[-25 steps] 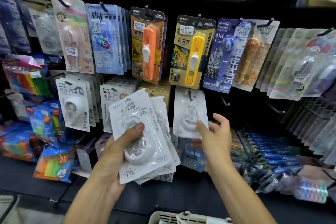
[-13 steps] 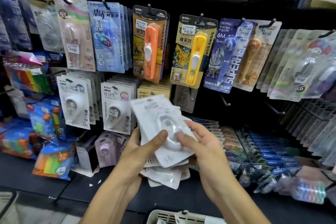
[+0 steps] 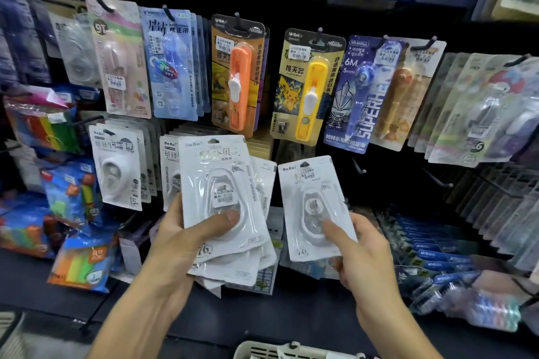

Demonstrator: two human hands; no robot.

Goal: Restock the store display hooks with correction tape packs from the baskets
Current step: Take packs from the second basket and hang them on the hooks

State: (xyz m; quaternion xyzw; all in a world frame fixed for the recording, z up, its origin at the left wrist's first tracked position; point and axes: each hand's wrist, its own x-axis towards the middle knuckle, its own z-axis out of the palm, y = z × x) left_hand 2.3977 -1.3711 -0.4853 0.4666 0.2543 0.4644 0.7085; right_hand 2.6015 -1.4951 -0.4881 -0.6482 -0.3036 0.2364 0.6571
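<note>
Pack stack (image 3: 224,213) in left hand (image 3: 180,242), single pack (image 3: 313,207) in right hand (image 3: 361,253) just beside it, hooks (image 3: 357,166) behind, basket (image 3: 262,351) below both.

My left hand (image 3: 186,239) grips a fanned stack of white correction tape packs (image 3: 224,207), thumb pressed on the front pack's clear blister. My right hand (image 3: 361,253) pinches a single white pack (image 3: 312,207) by its lower edge, upright, just beside the stack and apart from it. Behind them, more white packs (image 3: 116,166) hang on hooks at the left. Above hang an orange clip pusher pack (image 3: 237,76), a yellow one (image 3: 306,87) and a blue 6M tape pack (image 3: 361,93). A bare hook (image 3: 358,167) sticks out right of my single pack. A white basket's rim (image 3: 262,351) shows at the bottom edge.
</note>
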